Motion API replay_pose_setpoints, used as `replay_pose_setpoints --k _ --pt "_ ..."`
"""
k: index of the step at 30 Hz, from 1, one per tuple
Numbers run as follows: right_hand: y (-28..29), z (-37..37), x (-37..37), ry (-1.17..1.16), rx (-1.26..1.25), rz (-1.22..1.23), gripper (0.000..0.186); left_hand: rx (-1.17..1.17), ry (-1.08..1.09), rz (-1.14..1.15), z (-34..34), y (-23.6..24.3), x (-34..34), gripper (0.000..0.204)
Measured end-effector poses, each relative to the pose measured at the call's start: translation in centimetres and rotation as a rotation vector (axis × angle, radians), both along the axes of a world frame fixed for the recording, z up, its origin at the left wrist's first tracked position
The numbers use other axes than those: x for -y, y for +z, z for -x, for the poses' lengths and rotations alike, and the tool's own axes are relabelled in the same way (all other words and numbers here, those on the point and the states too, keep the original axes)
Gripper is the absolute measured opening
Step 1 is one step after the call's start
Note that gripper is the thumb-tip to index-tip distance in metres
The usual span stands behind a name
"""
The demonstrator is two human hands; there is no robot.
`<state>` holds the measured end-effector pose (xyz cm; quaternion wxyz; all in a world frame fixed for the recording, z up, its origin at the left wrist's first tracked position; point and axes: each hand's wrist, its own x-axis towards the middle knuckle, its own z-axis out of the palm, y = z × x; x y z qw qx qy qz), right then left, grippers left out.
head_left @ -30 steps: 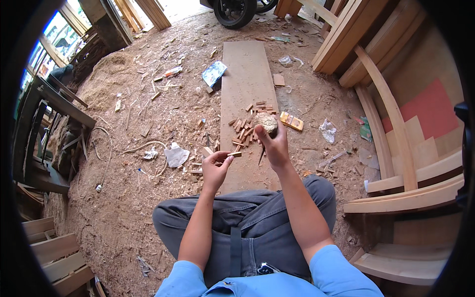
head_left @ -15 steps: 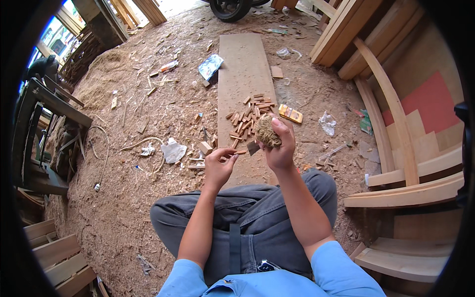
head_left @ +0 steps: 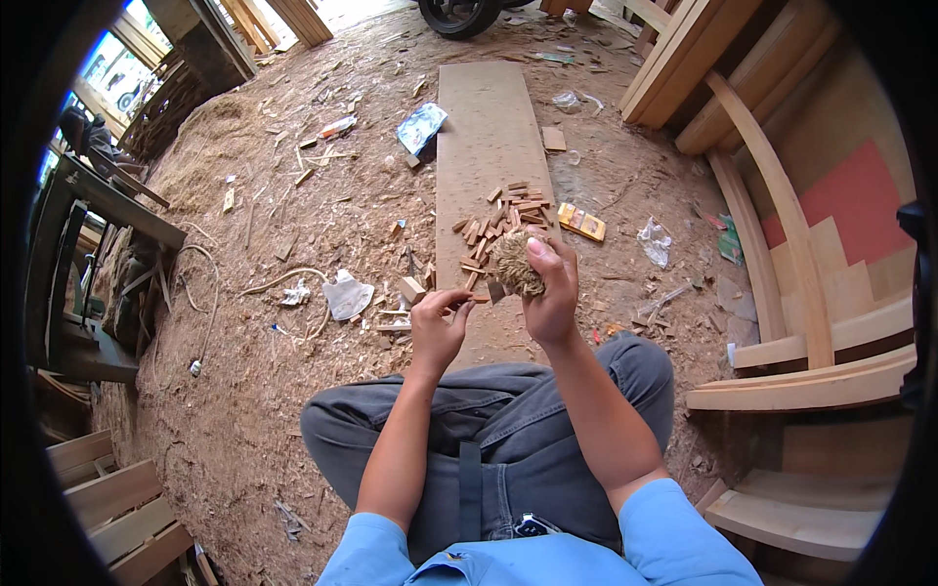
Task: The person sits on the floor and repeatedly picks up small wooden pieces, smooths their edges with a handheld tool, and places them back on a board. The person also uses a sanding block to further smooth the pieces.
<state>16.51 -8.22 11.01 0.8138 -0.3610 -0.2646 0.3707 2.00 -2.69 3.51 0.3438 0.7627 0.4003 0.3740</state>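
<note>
My left hand (head_left: 439,330) pinches a small reddish wooden stick (head_left: 480,299) between thumb and fingers, low over the near part of a long board (head_left: 489,117). My right hand (head_left: 553,298) is wrapped round a tan, round, shaggy fibre bundle (head_left: 515,264). A small dark flat piece (head_left: 495,291) shows just below the bundle, close to the stick's end; whether it belongs to the bundle, I cannot tell. Just beyond my hands, a heap of small wooden sticks (head_left: 508,210) lies on the board, partly hidden by the bundle.
Wood shavings cover the floor. A yellow packet (head_left: 581,222) lies right of the board, a blue-white packet (head_left: 421,129) left of it. A pale wooden block (head_left: 411,289) sits by my left hand. Curved wooden frames (head_left: 801,391) stand at right, a dark machine frame (head_left: 107,264) at left.
The bundle has moved slightly left and down, bringing the dark flat piece closer to the stick. The whole view has shifted a little. Both hands keep their hold.
</note>
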Motion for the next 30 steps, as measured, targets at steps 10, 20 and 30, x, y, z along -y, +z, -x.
replay_pose_setpoints --k 10,20,30 --pt "-1.3 0.2 -1.8 0.064 0.077 0.125 0.019 -0.076 0.049 0.209 0.3 -2.7 -0.5 0.014" --pt "-7.3 0.9 -3.9 0.111 0.168 0.296 0.029 -0.353 -0.072 0.281 1.2 -8.3 -0.3 0.015" --pt "-9.5 2.0 -3.6 0.208 0.228 0.327 0.029 -0.332 -0.052 0.260 1.0 -8.3 0.0 0.016"
